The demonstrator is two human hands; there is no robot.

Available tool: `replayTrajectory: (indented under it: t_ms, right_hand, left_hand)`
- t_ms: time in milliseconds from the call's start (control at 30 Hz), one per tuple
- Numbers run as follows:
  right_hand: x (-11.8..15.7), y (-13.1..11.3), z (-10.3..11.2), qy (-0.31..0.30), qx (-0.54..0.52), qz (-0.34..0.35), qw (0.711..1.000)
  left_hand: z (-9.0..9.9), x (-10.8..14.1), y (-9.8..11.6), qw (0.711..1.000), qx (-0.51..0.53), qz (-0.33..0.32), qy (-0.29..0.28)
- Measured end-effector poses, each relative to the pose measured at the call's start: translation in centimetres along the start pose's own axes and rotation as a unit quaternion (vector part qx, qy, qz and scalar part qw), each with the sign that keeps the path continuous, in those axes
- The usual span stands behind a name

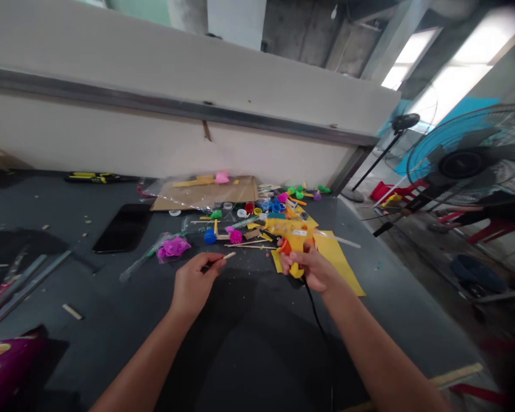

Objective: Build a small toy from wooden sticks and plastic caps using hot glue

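My left hand (196, 281) pinches a short, pale wooden stick (229, 256) between thumb and fingertips, above the dark table. To its right, my right hand (311, 266) is wrapped round the handle of a yellow and orange glue gun (288, 230). The gun's dark nozzle points left, towards the stick but apart from it. A black cord (315, 312) hangs from the gun's handle. Behind both hands lie a blue cap (210, 236), a bright pink piece (236, 237) and thin sticks (251, 245).
A yellow sheet (339, 260) lies under and right of the gun. A phone (123, 228), purple clay (173, 247) and brown cardboard (203, 194) rest on the dark table (129, 320). Clear strips lie far left, and a purple object (11, 366) sits at lower left. A fan (463, 163) stands right.
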State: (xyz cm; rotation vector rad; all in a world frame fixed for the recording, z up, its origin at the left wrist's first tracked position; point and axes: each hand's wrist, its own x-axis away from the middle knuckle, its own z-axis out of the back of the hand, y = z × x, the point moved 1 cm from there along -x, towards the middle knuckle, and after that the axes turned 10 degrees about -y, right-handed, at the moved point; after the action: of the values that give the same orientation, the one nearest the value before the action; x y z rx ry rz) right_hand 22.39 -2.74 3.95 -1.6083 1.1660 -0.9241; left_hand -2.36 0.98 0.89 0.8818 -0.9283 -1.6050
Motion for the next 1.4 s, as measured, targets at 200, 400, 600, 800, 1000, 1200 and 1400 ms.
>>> replayTrajectory:
  t_ms: [200,400,600,800,1000,1200,1400]
  right_hand:
    - [1.0,2.1,-0.6,-0.009,0.008,-0.050,0.999]
    - [1.1,2.1,-0.8,0.073,0.113,-0.054,0.989]
    - [1.3,1.6,-1.9,0.061,0.192,-0.038,0.979]
    - [1.6,1.1,-2.5,0.054,0.220,-0.051,0.973]
    - [1.5,1.3,-2.6,0.087,0.201,-0.044,0.975]
    - [1.5,1.4,-2.4,0.103,0.260,-0.043,0.959]
    - [1.5,1.5,-2.1,0.095,0.325,-0.038,0.940]
  left_hand:
    - [0.9,0.4,0.7,0.967,-0.140,-0.209,0.049]
    - [1.4,0.8,0.3,0.935,-0.183,-0.287,0.096]
    - [1.3,0.9,0.3,0.922,-0.190,-0.322,0.102]
    - [0.4,0.6,0.5,0.970,-0.115,-0.204,0.069]
    - [-1.1,0.0,-0.1,0.993,0.097,0.058,-0.023]
    - [-1.4,-0.2,-0.2,0.976,0.194,0.088,-0.038]
    - [-1.3,-0.2,-0.2,0.983,0.155,0.085,-0.046]
